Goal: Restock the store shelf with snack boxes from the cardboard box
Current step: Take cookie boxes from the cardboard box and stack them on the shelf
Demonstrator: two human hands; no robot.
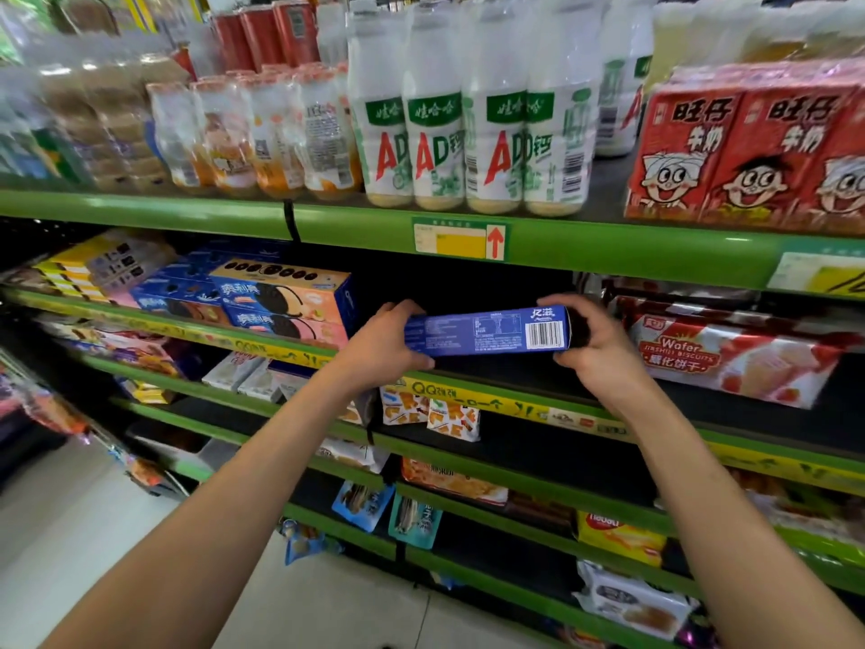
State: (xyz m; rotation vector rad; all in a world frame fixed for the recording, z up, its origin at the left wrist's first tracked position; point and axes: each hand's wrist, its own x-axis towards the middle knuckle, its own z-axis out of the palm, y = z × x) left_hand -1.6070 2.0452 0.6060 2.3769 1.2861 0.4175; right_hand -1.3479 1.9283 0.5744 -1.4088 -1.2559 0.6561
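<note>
A long blue snack box (487, 331) with a white barcode panel lies flat between both hands, just above the dark second shelf (505, 367). My left hand (388, 339) grips its left end. My right hand (594, 341) grips its right end. The box hangs over a bare gap on that shelf, between stacked blue and orange cookie boxes (285, 297) on the left and a red wafer pack (735, 363) on the right. The cardboard box is not in view.
The top green shelf (355, 222) carries white drink bottles (468, 138) and red milk cartons (749, 147). Lower shelves hold packets and snack bags (430, 414). Pale floor (70, 531) lies at the lower left.
</note>
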